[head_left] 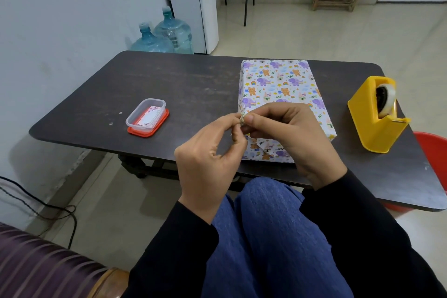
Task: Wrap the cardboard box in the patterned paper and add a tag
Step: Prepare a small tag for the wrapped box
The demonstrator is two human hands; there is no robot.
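Note:
The box (pixel 278 82), fully covered in white paper with purple elephants, bears and rainbows, lies on the dark table (pixel 169 84) right of centre. Above its near left corner, my left hand (pixel 208 159) and my right hand (pixel 283 133) meet fingertip to fingertip. Both pinch a small thin thing (pixel 242 120), seen edge-on; it looks like a tag or sticker, though I cannot tell which. A clear plastic tub (pixel 145 113) standing on its orange lid holds several tags with a pink floral print.
A yellow tape dispenser (pixel 375 116) with a white roll stands at the table's right end, a red bucket (pixel 433 152) behind it on the floor. Water bottles (pixel 167 34) and a dispenser stand beyond the table. My blue-clad knees are under the near edge.

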